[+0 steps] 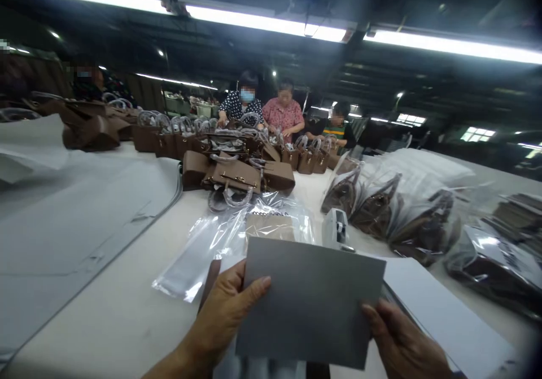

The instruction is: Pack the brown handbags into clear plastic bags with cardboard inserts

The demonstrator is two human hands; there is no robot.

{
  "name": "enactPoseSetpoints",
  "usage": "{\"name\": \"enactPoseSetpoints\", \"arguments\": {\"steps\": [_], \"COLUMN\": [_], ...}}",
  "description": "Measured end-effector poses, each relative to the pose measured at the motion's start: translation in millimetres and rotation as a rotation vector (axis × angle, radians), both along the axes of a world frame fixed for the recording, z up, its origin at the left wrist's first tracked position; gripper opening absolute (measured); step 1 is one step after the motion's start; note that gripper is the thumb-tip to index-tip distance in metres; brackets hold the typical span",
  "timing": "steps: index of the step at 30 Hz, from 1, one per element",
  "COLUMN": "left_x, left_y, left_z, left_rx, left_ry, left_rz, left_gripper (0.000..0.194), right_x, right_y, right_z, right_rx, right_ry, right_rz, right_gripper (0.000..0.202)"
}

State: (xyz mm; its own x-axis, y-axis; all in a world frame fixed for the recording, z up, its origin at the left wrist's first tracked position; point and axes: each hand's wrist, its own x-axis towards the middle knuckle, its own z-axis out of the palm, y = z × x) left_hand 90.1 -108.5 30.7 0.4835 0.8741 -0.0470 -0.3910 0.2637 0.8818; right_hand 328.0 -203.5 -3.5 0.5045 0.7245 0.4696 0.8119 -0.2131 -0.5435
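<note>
A flat grey sheet of cardboard [311,305] is held up in front of me, above the table edge. My left hand [226,305] grips its left side, thumb on the near face and fingers behind. At the lower right edge my right hand [400,334] pinches the same sheet between thumb and fingers. Just beyond the sheet lie clear plastic bags [199,249], with a brown piece [271,226] showing through or among them. A narrow brown strip [212,280] shows beside my left hand; I cannot tell what it belongs to.
Many brown handbags [237,173] with wrapped handles fill the table's far side. Bagged handbags [423,221] stand at the right, near a white tape dispenser [336,229] and white sheets [444,311]. Large grey sheets [84,215] cover the left. Several people work across the table.
</note>
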Motion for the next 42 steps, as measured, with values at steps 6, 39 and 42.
{"name": "enactPoseSetpoints", "arguments": {"steps": [6,39,42], "left_x": [-6,28,30], "left_y": [-8,-5,-2], "left_z": [7.0,15.4,12.8], "left_rx": [0.245,1.054,1.096], "left_ry": [0.170,0.503,0.491], "left_rz": [-0.018,-0.424,-0.460], "left_gripper": [0.021,0.027,0.027], "right_x": [-17,26,31], "right_y": [38,12,9], "right_z": [43.7,123.0,118.7], "right_rx": [0.480,-0.708,-0.773], "right_ry": [-0.749,0.843,0.872], "right_rz": [0.266,0.837,0.900], "right_gripper": [0.067,0.032,0.031]}}
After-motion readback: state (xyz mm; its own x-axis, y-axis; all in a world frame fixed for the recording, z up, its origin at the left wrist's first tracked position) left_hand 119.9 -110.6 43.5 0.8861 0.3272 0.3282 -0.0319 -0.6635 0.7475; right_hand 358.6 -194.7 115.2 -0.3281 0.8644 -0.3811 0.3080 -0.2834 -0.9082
